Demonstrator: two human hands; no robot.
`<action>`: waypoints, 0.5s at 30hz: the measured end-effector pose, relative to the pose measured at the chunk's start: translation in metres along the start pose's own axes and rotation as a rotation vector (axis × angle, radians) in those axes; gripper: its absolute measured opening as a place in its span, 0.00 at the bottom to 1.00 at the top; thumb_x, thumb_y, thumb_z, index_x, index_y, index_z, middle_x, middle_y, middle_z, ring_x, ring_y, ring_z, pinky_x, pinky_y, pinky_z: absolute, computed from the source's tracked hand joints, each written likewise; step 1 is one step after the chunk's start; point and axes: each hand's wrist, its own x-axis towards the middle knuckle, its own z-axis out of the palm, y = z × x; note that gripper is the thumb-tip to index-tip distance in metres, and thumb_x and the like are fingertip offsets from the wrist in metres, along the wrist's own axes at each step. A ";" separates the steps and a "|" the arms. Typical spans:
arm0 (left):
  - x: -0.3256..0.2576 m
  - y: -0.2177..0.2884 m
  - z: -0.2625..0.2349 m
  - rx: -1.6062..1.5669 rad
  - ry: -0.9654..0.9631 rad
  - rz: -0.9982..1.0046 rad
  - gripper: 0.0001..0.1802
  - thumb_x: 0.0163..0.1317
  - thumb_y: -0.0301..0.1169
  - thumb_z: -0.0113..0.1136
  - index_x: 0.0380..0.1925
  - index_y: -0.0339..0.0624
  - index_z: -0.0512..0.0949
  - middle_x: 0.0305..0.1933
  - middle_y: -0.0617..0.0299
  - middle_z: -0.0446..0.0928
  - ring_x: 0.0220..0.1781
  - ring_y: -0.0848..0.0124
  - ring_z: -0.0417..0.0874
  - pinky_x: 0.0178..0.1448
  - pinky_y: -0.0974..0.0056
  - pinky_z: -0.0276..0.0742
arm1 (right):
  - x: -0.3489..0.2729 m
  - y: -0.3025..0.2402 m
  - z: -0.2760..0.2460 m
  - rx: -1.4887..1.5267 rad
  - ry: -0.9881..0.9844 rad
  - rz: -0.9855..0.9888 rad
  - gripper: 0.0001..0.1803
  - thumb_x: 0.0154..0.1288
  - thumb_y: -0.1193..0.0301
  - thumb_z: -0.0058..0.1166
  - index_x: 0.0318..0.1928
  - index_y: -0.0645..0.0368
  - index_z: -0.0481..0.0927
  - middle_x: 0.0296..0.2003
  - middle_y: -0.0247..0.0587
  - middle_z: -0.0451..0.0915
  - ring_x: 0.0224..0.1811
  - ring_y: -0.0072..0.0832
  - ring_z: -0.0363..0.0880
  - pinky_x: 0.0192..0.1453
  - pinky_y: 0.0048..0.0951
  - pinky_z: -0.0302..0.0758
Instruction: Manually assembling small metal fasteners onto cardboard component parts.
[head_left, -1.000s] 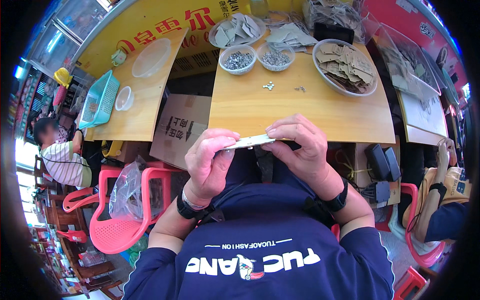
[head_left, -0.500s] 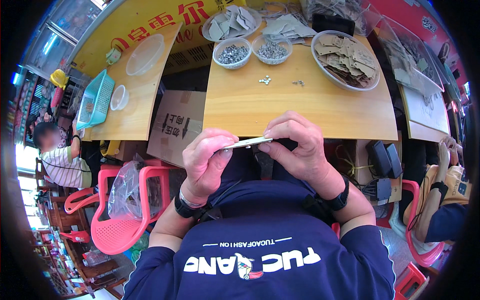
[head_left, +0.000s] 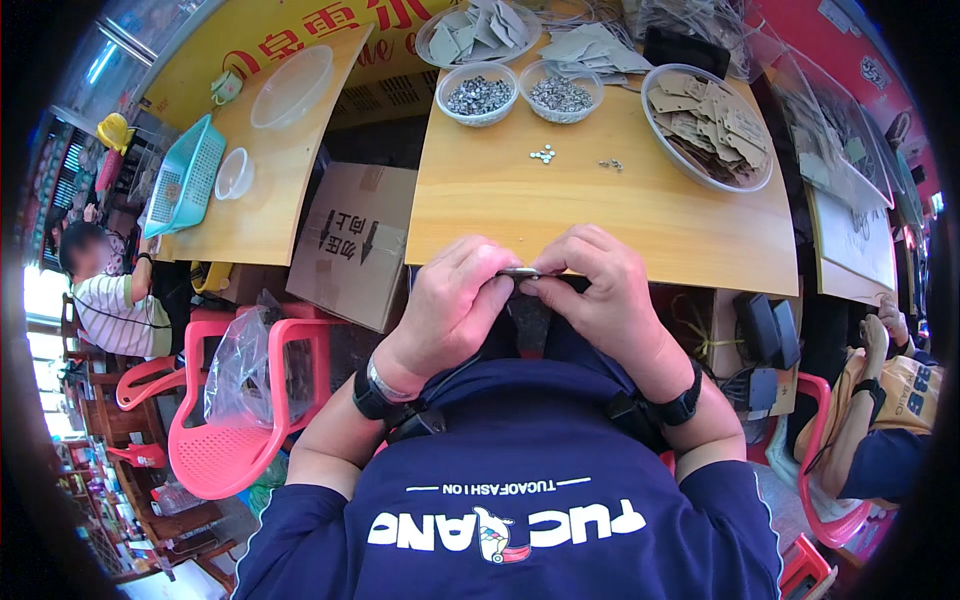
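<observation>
Both hands are up close to the chest, right at the near edge of the wooden table (head_left: pixel 520 205). The left hand (head_left: pixel 450 310) has its fingers curled tight, thumb and fingertips pinched together on a small, thin grey piece (head_left: pixel 520 272). The right hand (head_left: pixel 600 295) meets it from the other side, fingers bunched and pressed onto the same piece, so the two hands touch over it. The piece itself is nearly hidden: only a narrow, flat, pale sliver shows between the fingertips, lying roughly level just over the table's edge; its full shape cannot be told.

Farther out on the table, a few tiny metal bits (head_left: pixel 543 154) lie loose near the middle. Beyond them stand two clear bowls of small metal parts (head_left: pixel 478 95), side by side. To the right sits a wide bowl of tan flat pieces (head_left: pixel 706 125), and at the far edge a bowl of grey flat pieces (head_left: pixel 478 28). Off to the left stands a cardboard box (head_left: pixel 345 240) and a pink plastic chair (head_left: pixel 235 430).
</observation>
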 end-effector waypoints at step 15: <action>0.016 -0.084 0.038 -0.387 -0.141 -0.567 0.10 0.63 0.29 0.54 0.40 0.35 0.79 0.33 0.49 0.81 0.35 0.60 0.83 0.41 0.59 0.77 | 0.028 0.055 0.025 0.363 -0.212 0.710 0.11 0.61 0.71 0.64 0.41 0.65 0.84 0.31 0.36 0.83 0.34 0.18 0.80 0.44 0.24 0.78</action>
